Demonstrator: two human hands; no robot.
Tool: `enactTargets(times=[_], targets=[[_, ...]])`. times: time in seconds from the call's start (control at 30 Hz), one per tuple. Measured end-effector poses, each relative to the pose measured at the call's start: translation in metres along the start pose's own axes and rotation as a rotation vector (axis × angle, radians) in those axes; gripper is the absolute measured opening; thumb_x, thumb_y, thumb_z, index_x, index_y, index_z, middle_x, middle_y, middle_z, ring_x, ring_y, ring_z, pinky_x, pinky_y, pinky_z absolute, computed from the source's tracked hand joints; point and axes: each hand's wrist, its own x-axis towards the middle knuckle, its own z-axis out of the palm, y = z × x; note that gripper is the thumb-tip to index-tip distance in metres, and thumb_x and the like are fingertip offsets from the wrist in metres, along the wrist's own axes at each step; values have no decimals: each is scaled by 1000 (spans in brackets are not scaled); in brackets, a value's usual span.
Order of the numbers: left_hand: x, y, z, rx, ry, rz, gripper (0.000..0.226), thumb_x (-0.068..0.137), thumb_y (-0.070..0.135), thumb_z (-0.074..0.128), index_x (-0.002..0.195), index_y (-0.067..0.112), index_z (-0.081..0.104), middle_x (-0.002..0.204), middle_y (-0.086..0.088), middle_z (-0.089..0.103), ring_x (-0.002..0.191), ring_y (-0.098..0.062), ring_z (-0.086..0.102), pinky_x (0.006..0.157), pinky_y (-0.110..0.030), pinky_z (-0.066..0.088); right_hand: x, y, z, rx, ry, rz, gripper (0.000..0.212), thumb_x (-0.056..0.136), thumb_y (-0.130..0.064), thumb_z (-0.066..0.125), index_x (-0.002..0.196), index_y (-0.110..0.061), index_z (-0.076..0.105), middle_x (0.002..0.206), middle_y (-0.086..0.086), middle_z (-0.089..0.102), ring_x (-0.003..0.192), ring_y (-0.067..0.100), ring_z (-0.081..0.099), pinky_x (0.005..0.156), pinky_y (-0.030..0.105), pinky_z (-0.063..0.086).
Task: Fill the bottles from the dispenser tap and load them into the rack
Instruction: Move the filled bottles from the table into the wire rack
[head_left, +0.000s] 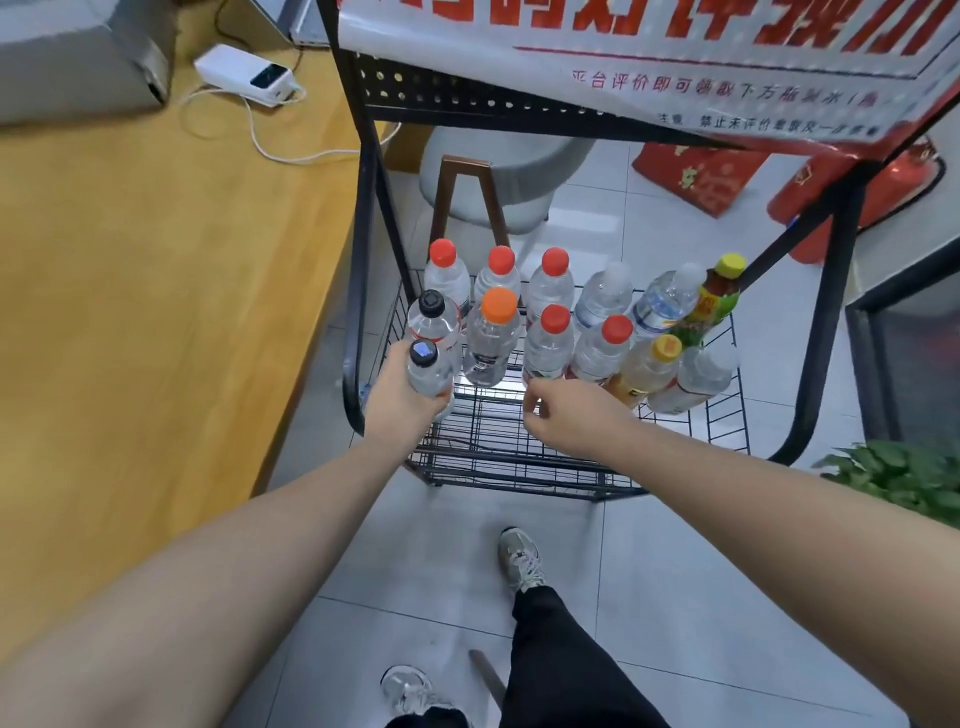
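A wooden counter (156, 291) runs along the left, with a white power bank (248, 74) lying on it. Next to it stands the black wire rack (519, 452). At the rack's left edge the left hand (400, 400) grips a clear dark-capped bottle (428, 371), fingers wrapped round its body, just in front of another dark-capped one. Capped bottles (548, 338) stand in two rows across the rack. The right hand (566, 410) hovers over the wire floor, its fingers loosely curled, holding nothing. A green plant (904, 473) sits at far right.
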Motion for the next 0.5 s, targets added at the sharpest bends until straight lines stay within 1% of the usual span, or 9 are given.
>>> enactTargets(times=[0.07,0.1,0.2,0.23,0.3,0.33,0.4,0.47,0.5], targets=[[0,0,-1,33,-36,15,55,78,9,81,120,24,48,98,19,58,87,6,55,69,4,36,-1,-3,0,-1,-3,2,17,93,-35,52,105,-25,59,106,-1,68,96,24,62,81,37,52],[1,0,-1,39,-45,26,57,77,10,83,120,24,49,100,19,58,90,6,56,70,2,36,-1,-4,0,1,1,1,18,94,-35,52,107,-25,60,106,-2,68,96,24,62,81,37,52],[4,-1,3,51,-50,41,59,73,14,85,120,23,51,107,11,60,101,-7,57,75,-6,35,-1,-4,0,5,21,0,15,93,-36,52,103,-27,58,104,-3,68,94,23,63,78,36,53],[4,-1,4,56,-44,39,55,74,15,85,116,25,51,106,11,60,100,-8,58,74,-7,35,-2,-3,-1,5,23,1,13,93,-36,52,102,-28,57,103,-3,68,93,23,63,77,36,53],[1,-1,4,63,-24,32,49,78,17,82,111,28,48,98,16,59,92,-4,56,69,-5,33,-3,-3,-2,8,22,2,14,93,-36,52,103,-27,57,102,-3,68,91,21,62,74,34,51],[0,-2,3,67,-10,26,47,79,18,81,111,28,48,94,19,58,88,-1,55,65,-4,34,-3,-3,-3,9,22,2,16,94,-35,52,105,-26,58,102,-3,68,91,21,62,73,33,51],[-3,-5,2,65,17,5,46,79,16,79,113,24,49,90,19,58,83,2,56,60,-2,38,-4,-2,-3,14,25,3,15,94,-36,52,104,-26,58,102,-2,68,89,21,63,74,35,53],[-5,-9,-1,49,48,-35,47,78,17,80,114,23,49,92,16,60,84,-2,59,57,-6,39,-5,-2,-2,18,22,7,13,94,-37,52,102,-28,56,102,-2,68,89,21,63,76,36,54],[-4,-11,-3,40,69,-57,47,78,18,80,114,22,49,93,14,61,86,-6,60,59,-9,38,-6,-2,-2,15,18,9,14,94,-37,52,103,-27,57,103,-2,68,89,21,63,76,36,54]])
